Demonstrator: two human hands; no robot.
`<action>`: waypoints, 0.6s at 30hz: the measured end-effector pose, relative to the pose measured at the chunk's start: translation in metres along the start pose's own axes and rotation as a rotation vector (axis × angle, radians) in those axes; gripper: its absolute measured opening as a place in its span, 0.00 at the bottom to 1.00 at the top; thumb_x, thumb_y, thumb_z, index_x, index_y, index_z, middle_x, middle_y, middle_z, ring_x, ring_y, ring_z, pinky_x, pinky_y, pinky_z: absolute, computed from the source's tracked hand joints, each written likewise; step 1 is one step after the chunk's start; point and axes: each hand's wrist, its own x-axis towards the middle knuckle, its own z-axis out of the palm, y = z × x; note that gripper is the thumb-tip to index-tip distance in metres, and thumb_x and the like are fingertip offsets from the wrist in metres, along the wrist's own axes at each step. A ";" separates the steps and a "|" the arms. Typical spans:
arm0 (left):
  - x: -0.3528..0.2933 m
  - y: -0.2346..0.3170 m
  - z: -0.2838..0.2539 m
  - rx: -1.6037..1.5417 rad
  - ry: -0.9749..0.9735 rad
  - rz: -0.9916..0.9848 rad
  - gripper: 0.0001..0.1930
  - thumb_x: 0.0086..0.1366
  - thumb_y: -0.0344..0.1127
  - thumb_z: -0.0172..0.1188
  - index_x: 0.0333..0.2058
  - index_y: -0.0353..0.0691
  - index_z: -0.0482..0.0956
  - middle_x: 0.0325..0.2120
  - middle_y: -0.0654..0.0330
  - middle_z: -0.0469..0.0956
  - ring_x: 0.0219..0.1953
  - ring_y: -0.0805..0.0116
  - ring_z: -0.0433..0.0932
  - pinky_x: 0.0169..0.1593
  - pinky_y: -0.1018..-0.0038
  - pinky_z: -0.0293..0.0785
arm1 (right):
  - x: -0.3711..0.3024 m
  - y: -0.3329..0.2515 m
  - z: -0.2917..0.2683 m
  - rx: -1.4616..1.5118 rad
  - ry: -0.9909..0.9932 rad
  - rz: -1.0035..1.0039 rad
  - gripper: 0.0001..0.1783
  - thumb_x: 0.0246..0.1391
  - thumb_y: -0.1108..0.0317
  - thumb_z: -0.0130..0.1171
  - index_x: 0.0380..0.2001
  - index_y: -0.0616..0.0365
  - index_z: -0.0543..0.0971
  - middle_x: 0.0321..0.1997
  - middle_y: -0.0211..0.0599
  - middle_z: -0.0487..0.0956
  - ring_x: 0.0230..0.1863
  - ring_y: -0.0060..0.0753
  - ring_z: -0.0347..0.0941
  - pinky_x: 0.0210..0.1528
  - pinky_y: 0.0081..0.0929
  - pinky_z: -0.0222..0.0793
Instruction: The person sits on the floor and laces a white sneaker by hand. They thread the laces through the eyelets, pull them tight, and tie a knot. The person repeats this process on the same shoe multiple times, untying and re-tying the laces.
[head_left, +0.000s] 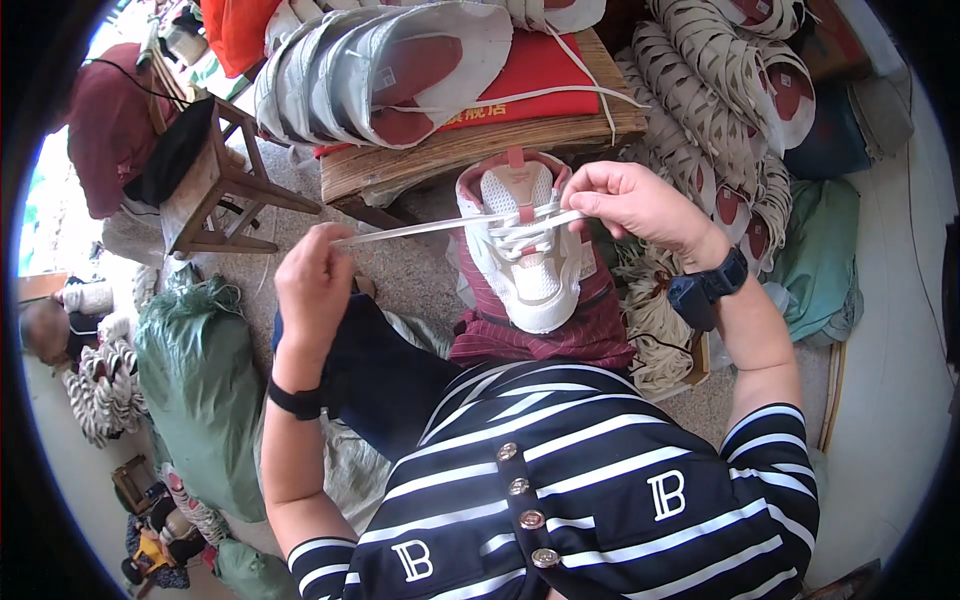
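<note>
A white sneaker (538,285) with a pink lining and pink tongue tab rests in front of me on a maroon striped cloth (540,338), its toe toward me. White shoelace (410,230) runs through its upper eyelets. To the left of the shoe, my left hand (316,285) is closed on one stretch of lace, drawn out straight. My right hand (622,200) pinches the lace between thumb and fingers beside the shoe's right collar.
Beyond the shoe, a wooden bench (400,172) carries nested white shoe uppers (375,75) on red cloth. Stacked uppers (715,90) fill the right, above a bundle of laces (655,345). A wooden stool (225,180) and green sack (195,390) stand left.
</note>
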 end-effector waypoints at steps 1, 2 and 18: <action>-0.001 -0.008 -0.006 0.010 0.012 -0.096 0.10 0.59 0.21 0.56 0.38 0.40 0.80 0.24 0.55 0.75 0.24 0.64 0.76 0.30 0.70 0.73 | 0.002 0.001 0.003 0.016 0.033 -0.056 0.09 0.67 0.65 0.56 0.43 0.58 0.80 0.35 0.27 0.81 0.27 0.08 0.66 0.28 0.10 0.62; -0.003 -0.018 -0.012 0.000 0.060 -0.164 0.10 0.60 0.22 0.55 0.38 0.40 0.80 0.23 0.56 0.75 0.23 0.67 0.75 0.30 0.70 0.72 | 0.003 -0.002 0.007 0.027 0.065 -0.067 0.09 0.66 0.66 0.57 0.42 0.59 0.80 0.37 0.25 0.79 0.31 0.11 0.68 0.31 0.13 0.65; 0.022 0.058 0.076 -0.449 -0.163 -0.168 0.16 0.55 0.30 0.71 0.42 0.38 0.79 0.38 0.56 0.71 0.28 0.69 0.72 0.34 0.72 0.73 | 0.006 -0.005 0.045 -0.942 0.290 -0.513 0.07 0.56 0.67 0.61 0.33 0.57 0.75 0.36 0.42 0.73 0.35 0.49 0.76 0.37 0.42 0.72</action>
